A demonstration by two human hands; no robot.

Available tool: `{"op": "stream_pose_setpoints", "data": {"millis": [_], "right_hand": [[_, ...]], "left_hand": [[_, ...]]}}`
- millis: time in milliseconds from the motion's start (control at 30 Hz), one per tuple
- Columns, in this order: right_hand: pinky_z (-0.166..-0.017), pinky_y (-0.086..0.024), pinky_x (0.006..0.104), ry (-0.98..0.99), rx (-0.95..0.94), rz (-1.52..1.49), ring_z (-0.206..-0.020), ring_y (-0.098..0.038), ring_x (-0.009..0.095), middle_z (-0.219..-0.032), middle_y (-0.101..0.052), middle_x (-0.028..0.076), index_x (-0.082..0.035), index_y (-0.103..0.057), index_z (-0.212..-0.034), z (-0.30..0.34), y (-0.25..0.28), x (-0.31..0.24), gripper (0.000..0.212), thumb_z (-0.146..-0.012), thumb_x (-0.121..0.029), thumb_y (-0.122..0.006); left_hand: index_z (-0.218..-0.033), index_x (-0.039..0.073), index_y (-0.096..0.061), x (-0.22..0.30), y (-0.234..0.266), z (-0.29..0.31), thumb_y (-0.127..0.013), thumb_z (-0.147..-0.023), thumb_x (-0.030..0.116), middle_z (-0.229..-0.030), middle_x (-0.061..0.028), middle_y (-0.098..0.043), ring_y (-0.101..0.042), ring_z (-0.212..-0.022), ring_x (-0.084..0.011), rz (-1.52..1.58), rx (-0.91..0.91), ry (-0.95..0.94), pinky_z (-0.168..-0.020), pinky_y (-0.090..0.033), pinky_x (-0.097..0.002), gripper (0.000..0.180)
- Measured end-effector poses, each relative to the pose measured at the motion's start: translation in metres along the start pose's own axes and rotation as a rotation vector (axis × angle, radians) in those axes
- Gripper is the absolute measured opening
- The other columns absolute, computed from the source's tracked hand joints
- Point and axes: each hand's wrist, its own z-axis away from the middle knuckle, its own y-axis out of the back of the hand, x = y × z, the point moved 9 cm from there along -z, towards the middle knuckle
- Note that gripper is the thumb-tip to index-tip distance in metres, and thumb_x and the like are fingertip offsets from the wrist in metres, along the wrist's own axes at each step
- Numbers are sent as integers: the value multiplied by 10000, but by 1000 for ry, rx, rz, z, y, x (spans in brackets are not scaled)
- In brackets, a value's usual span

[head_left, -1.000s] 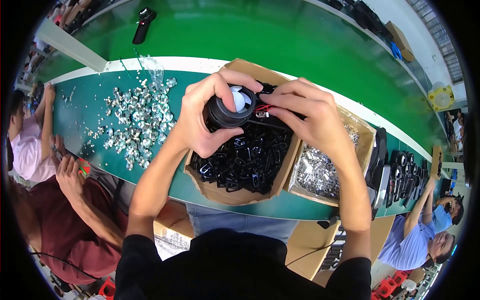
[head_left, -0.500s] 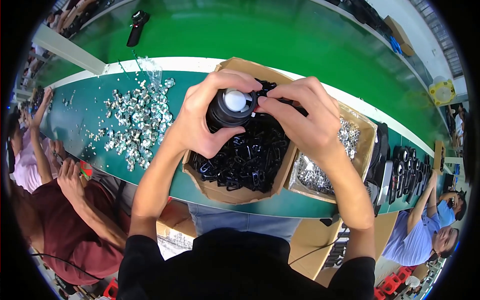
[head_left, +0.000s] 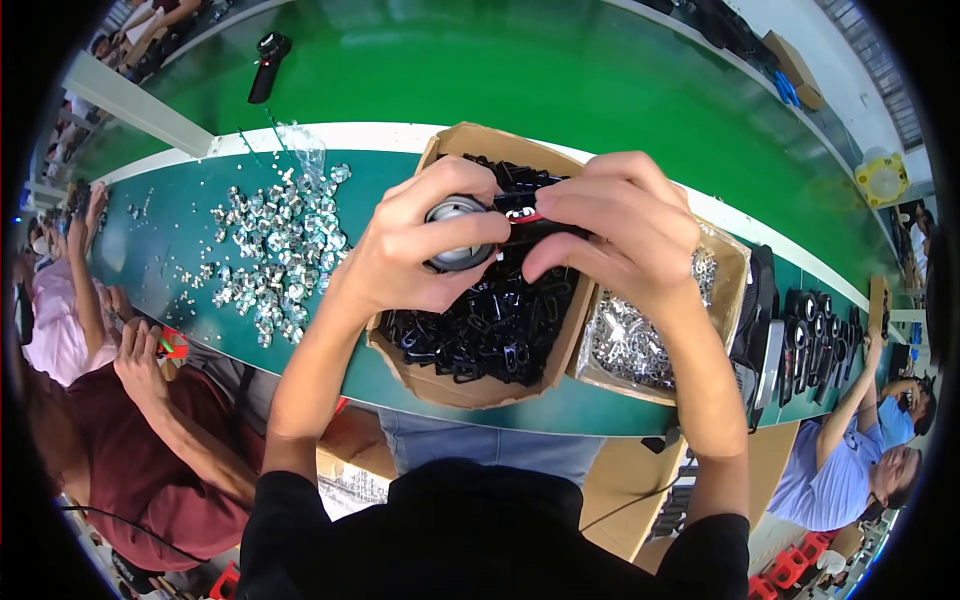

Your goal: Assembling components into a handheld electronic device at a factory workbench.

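Over a carton of loose black plastic parts, I hold a black handheld device with a round head and a grey cap-like face. My left hand wraps round that head, its fingers across the face and its thumb underneath. My right hand has its fingertips on the dark handle part extending to the right, where a small red and white detail shows. Its thumb is lower and apart from the fingers. My fingers cover much of the handle.
Right of the carton stands a tray of small metal pieces. Small shiny parts lie scattered at left. Several black ring-headed handles lie far right. A similar device rests on the green surface. Co-workers sit at both sides.
The device has turned: its open end with a white round part faced up before, and now a grey rounded face shows. My left fingers have moved across it; my right thumb has dropped away from the fingertips.
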Motion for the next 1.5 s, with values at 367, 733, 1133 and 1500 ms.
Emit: {"op": "stream_pose_setpoints", "data": {"millis": [367,733,1133,1500], "right_hand": [[-808,-446,385,-75,-95,54,-916,-578,252,-1020,-690,26,-96,-774,-876,3,-3,8,277,-614,-105,-865],[-860,-431,408,-2,-63,57,-909,-596,225,-1017,-722,-6,-102,-757,-872,-3,-8,-9,254,-623,-59,-777],[-781,-478,386,-91,-154,-151,-825,-624,241,-918,-738,19,-48,-737,-906,-2,-12,-11,339,-597,92,-744],[-714,-430,344,-66,-181,255,-866,-551,227,-1001,-649,17,-91,-758,-907,7,-16,-4,274,-639,-79,-815]], "left_hand": [[-977,7,-700,14,7,1,-802,-543,-41,-1030,-138,-620,-682,-933,-357,-88,67,-187,-785,-590,-427,449],[-1197,1,-686,12,12,-4,-838,-600,-38,-1103,-130,-646,-694,-998,-321,-198,144,-22,-856,-600,-411,618],[-885,36,-722,13,15,1,-767,-459,4,-1003,-113,-558,-648,-948,-353,-171,144,-160,-759,-572,-431,429],[-873,58,-722,23,3,2,-741,-561,95,-964,-99,-577,-650,-930,-316,-293,83,-276,-731,-572,-411,314]]}}
